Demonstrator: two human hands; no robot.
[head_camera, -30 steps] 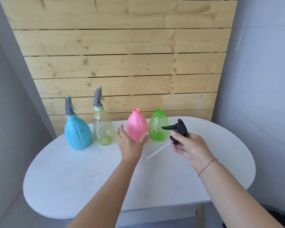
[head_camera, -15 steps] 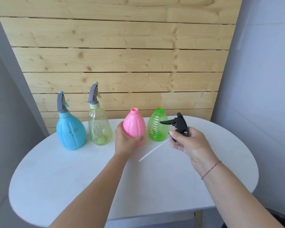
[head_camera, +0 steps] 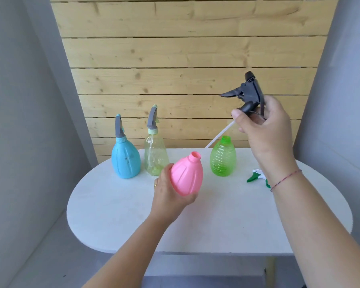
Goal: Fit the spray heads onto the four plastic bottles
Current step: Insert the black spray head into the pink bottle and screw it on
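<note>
My left hand (head_camera: 168,196) grips the pink bottle (head_camera: 186,175) from below and holds it above the table, tilted right, its neck open. High at the right, my right hand (head_camera: 262,125) holds the black spray head (head_camera: 247,92); its white tube (head_camera: 218,136) slants down-left, ending above and right of the pink neck. The green bottle (head_camera: 223,156) stands open-necked on the table. At the back left, the blue bottle (head_camera: 125,156) and the clear bottle (head_camera: 156,154) each carry a grey spray head. A green-and-white spray head (head_camera: 256,176) lies on the table, partly hidden by my right wrist.
The white oval table (head_camera: 216,221) stands against a wall of wooden planks (head_camera: 185,50). Grey walls close in on both sides. The table's front edge is near my forearms.
My left hand lifted the pink bottle off the table and tilted it. My right hand raised the black spray head high, uncovering the green-and-white head on the table.
</note>
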